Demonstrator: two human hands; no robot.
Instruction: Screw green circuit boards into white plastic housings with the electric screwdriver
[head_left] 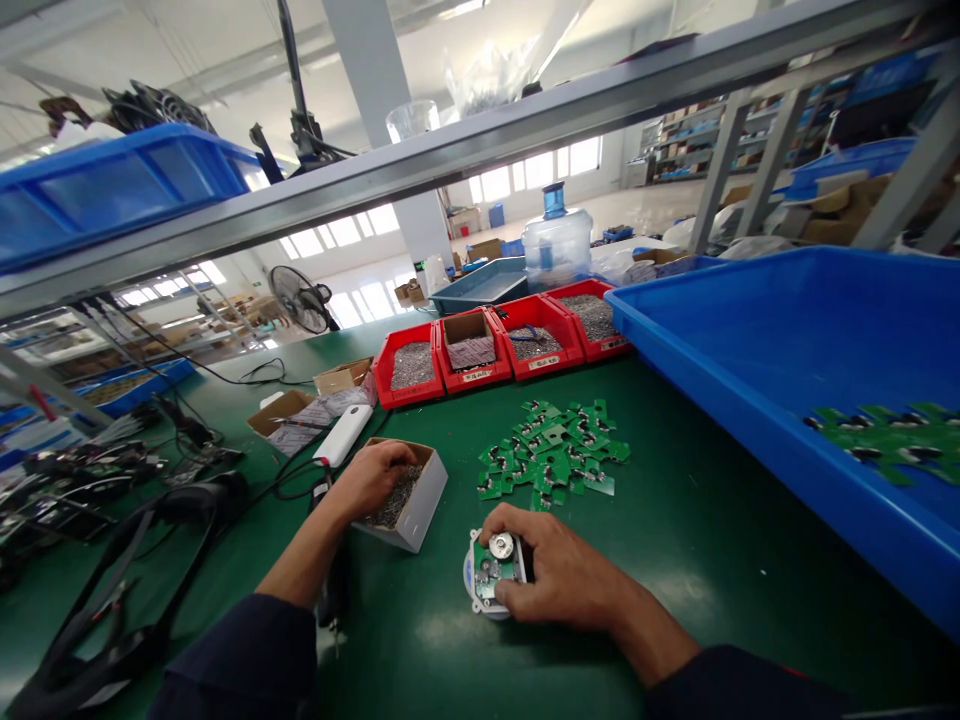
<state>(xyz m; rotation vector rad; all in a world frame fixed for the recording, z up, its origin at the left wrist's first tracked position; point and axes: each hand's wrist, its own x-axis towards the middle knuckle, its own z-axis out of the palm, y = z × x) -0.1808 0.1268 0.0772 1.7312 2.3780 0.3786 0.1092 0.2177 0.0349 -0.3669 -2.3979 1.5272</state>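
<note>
My left hand reaches into a small cardboard box of tiny metal screws, its fingers curled down among them. My right hand rests on the green mat, fingers wrapped round a round white housing with a small green circuit board and a silver disc on top. A pile of several green circuit boards lies just beyond the right hand.
A row of red bins with screws stands at the back. A large blue tray with more green boards is on the right. A white electric screwdriver, cables and small boxes lie at left. A metal shelf rail runs overhead.
</note>
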